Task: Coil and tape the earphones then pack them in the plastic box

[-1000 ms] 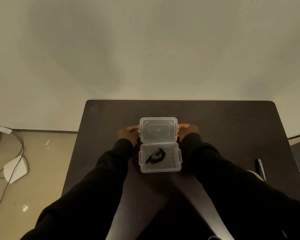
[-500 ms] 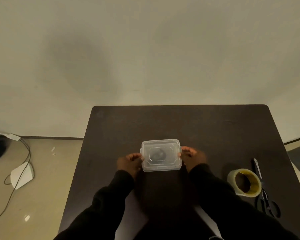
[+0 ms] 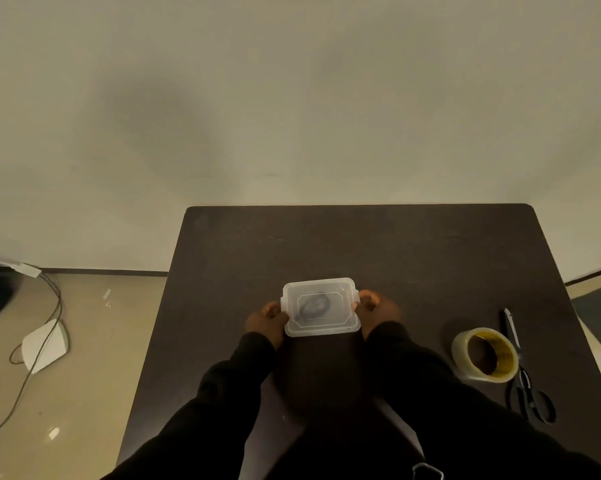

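A small clear plastic box (image 3: 321,325) sits on the dark table (image 3: 396,258) with its lid down. Through the lid the coiled black earphones (image 3: 314,304) show as a dark blur inside. My left hand (image 3: 266,322) presses against the box's left side, fingers at the left clip. On the other side my right hand (image 3: 375,306) holds the right edge at the clip. Both arms wear black sleeves.
A roll of clear tape (image 3: 484,355) lies at the table's right, with black scissors (image 3: 526,379) just beyond it near the right edge. On the floor at left are a white device (image 3: 44,344) and cables (image 3: 49,299).
The lid, which stood open a second ago, is now folded down over the earphones. My hands moved from the raised lid to the sides of the closed box.
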